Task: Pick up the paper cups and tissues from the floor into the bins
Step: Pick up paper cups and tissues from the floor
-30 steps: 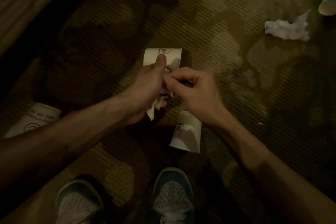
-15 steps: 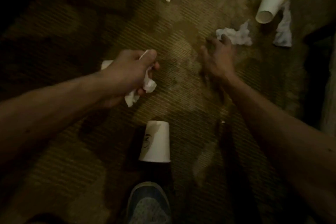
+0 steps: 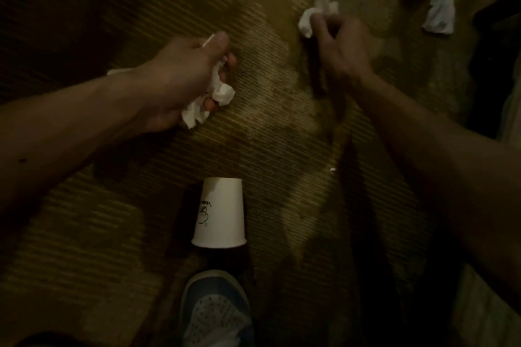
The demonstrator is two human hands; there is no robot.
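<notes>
Now grips wadded tissues [image 3: 217, 96] in left hand [image 3: 180, 76], pinches crumpled tissue [image 3: 315, 14] in right hand [image 3: 341, 45]; risks shedding loose tails from overfull left hand, or kicking paper cup [image 3: 221, 214] short of left hand, beside shoe [image 3: 215, 310].

I saw a ribbed, olive-brown carpet [image 3: 282, 127] with paler blotches filling my view, dim and heavily shadowed. At the bottom edge one shoe [image 3: 215, 310], blue-grey with a pale dotted toe, stood on it. A tiny white speck [image 3: 333, 169] lay right of centre. A dark shape [image 3: 490, 70] sat at the right edge; I could not tell what it was.
</notes>
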